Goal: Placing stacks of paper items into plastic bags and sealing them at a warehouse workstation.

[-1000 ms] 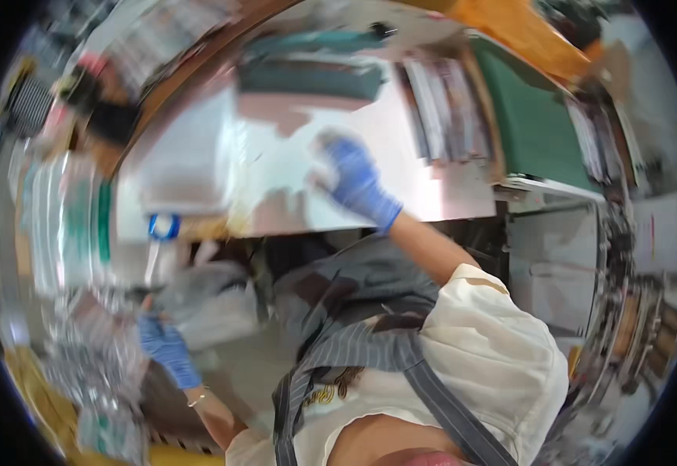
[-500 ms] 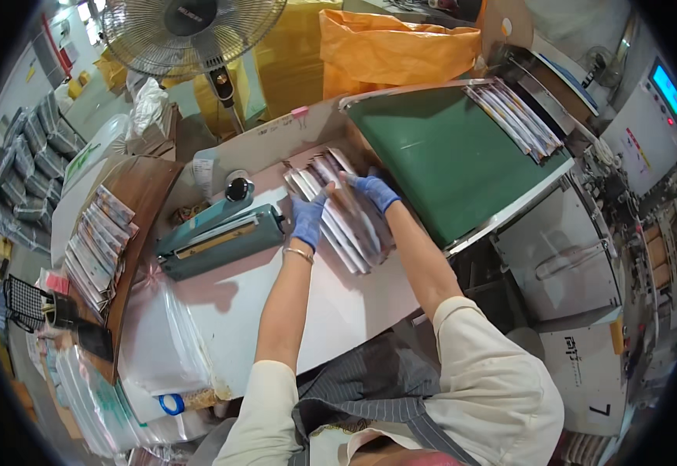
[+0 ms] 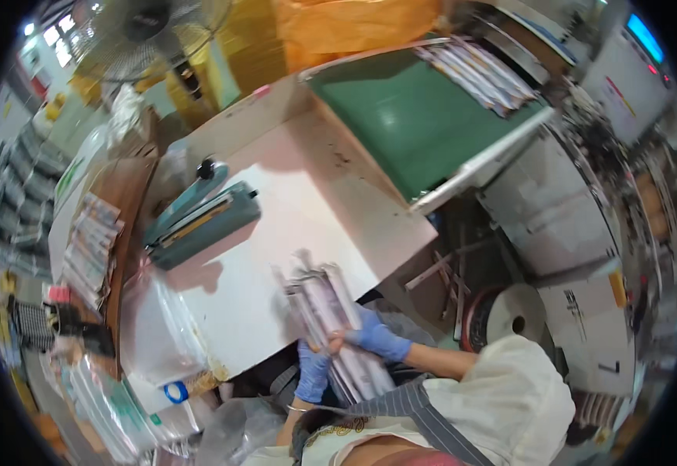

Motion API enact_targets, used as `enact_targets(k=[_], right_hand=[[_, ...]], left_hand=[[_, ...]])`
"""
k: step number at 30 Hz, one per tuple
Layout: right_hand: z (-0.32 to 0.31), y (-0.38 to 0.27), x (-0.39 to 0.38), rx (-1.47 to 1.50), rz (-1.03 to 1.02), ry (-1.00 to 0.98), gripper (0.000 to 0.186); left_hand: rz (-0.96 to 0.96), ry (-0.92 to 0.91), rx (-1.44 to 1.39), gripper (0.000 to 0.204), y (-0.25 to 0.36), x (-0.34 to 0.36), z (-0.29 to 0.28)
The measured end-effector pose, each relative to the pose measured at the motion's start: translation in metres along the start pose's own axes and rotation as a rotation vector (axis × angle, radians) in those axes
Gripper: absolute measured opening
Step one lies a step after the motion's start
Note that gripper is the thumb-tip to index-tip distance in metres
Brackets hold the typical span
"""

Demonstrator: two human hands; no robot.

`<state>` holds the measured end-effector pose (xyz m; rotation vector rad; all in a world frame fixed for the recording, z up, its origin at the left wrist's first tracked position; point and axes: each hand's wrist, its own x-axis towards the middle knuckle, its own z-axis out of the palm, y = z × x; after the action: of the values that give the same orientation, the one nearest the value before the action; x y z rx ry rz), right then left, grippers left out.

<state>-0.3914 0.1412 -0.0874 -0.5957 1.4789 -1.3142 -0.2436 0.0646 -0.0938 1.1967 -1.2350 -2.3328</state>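
Observation:
A bundle of thin, flat printed packets is held close to my body at the table's near edge. My left hand, in a blue glove with bare fingertips, is closed on the bundle's left side. From the right, my right hand, gloved the same way, grips the other side. The packets stand side by side, tilted, with their far ends over the white tabletop. Motion blurs them slightly. Left of the bundle, a teal bar-type bag sealer lies on the table.
Clear plastic bags lie at the table's near left. More packets rest on a brown board and on the green conveyor belt. A standing fan and an orange sack are at the back. A blue tape roll sits near left.
Both hands have drawn the bundle from the middle of the table toward my body. The view has shifted, and a reel beneath the table's right side now shows.

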Motion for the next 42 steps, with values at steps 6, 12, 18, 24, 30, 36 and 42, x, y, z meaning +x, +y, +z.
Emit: enact_targets(k=[6, 12, 18, 24, 30, 36, 42], right_hand=[[0.007, -0.095, 0.067, -0.336, -0.885, -0.247, 0.126], [0.017, -0.15, 0.082, -0.342, -1.05, -0.311, 0.128], [0.043, -0.171, 0.098, -0.019, -1.083, -0.479, 0.097], [0.077, -0.168, 0.081, -0.088, -0.717, -0.399, 0.068], [0.089, -0.091, 0.107, 0.129, 0.089, -0.958, 0.025], [0.108, -0.066, 0.106, 0.137, 0.15, -0.914, 0.026], [0.117, -0.033, 0.126, 0.003, 0.121, -0.834, 0.027]], left_hand=[[0.922, -0.06, 1.545, 0.058, 0.109, 0.018, -0.049], [1.378, -0.098, 0.993, 0.073, 0.161, 0.037, -0.021], [0.897, -0.379, -0.072, 0.093, 0.177, 0.028, -0.004], [0.571, -0.291, 0.01, 0.075, 0.149, -0.004, -0.04], [-0.033, -0.267, -0.625, 0.069, 0.041, -0.026, -0.055], [0.817, 0.757, 0.763, 0.014, 0.109, -0.05, -0.291], [0.472, 0.678, 1.175, 0.015, 0.139, -0.053, -0.34]])
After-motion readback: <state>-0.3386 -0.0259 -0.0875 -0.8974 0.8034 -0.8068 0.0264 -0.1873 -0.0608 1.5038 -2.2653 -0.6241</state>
